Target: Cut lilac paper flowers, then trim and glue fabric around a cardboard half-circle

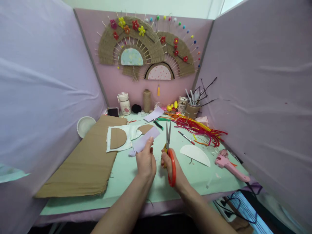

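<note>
Your left hand [146,161] pinches a pale lilac, narrow rectangular strip of thin sheet material [147,139] between thumb and fingers, at the edge nearest you. The strip is over the mint-green tabletop [126,182], in front of you and a little left of centre. Its long axis runs on a slant: one end points away and to the right, the other back and to the left, where a small crumpled lilac scrap [132,153] lies beside it.

Your right hand [179,174] is closed around the red loop handles of a pair of steel-bladed scissors [173,164]. Their long axis runs almost straight away from you, tips foremost, and the blades stand slightly parted in a narrow V. They are to the right of the strip, apart from it, so the two long axes lean at an angle to each other.

Beyond the strip, a second pale lilac sheet [154,114] slants in much the same direction, near a pair of green-handled pliers [159,125]. To the left, a brown cardboard half-disc [118,138] rests on a white cloth [135,130], its rounded side facing right. To your right, a white half-disc [195,154] lies with its straight edge towards you.
</note>
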`<state>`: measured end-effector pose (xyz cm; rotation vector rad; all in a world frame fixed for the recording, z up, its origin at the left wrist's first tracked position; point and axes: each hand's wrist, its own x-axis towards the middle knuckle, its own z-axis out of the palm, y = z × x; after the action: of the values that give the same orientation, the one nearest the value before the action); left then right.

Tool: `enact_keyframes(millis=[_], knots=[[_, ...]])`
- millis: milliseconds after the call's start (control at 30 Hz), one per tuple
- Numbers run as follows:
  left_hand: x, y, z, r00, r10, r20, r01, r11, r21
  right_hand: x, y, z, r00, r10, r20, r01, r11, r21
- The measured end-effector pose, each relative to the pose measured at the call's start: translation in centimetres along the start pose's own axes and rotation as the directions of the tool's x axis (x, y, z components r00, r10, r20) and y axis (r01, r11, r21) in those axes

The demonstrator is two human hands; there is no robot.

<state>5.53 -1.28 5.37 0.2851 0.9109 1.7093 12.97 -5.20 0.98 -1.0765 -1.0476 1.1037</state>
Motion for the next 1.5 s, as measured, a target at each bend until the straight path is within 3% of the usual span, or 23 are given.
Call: enact_keyframes(millis=[133, 433, 967, 1500], knots=[[0.2, 0.0, 0.5, 0.998, -0.026, -0.062, 0.029, 0.999, 0.046, -1.2, 1.0, 0.4, 0.995, 0.001, 0.095, 0.008, 0.995, -0.101], [-0.2, -0.8, -0.1, 0.996, -0.057, -0.064, 0.067, 0.982, 0.175, -0.8, 1.1, 0.7, 0.997, -0.042, 0.068, 0.055, 0.977, -0.204], [-0.8, -1.5, -1.1, 0.998, -0.06, -0.011, 0.06, 0.961, 0.271, -0.7, 0.9, 0.6, 0.995, -0.01, 0.102, 0.029, 0.981, -0.193], [-1.3, -1.9, -1.4, 0.996, -0.088, 0.018, 0.081, 0.963, 0.258, -0.9, 1.1, 0.4, 0.998, 0.018, 0.061, -0.007, 0.983, -0.183]])
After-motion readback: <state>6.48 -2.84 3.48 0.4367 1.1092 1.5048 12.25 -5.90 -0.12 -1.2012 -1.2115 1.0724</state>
